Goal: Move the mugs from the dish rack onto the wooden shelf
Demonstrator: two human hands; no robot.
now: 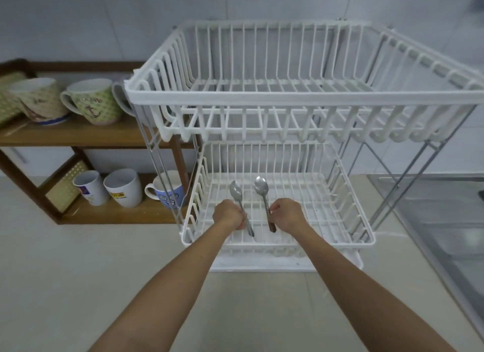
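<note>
The white two-tier dish rack [301, 96] stands in front of me, and I see no mug in either tier. My left hand [228, 214] grips a metal spoon [238, 199] over the lower tier [348, 194]. My right hand [287, 214] grips a second spoon [262, 193] with a brown handle end beside it. On the wooden shelf [78, 136] at the left, two green patterned mugs [39, 100] [93, 101] and a grey mug [121, 97] stand on the upper board. Two white mugs [90, 188] [124, 187] and a blue mug [167, 190] stand on the lower board.
A light tiled counter [78, 273] runs under my arms. A steel sink [445, 233] lies at the right. A woven green tray [7, 97] leans at the shelf's far left end. The tiled wall [104, 24] closes the back.
</note>
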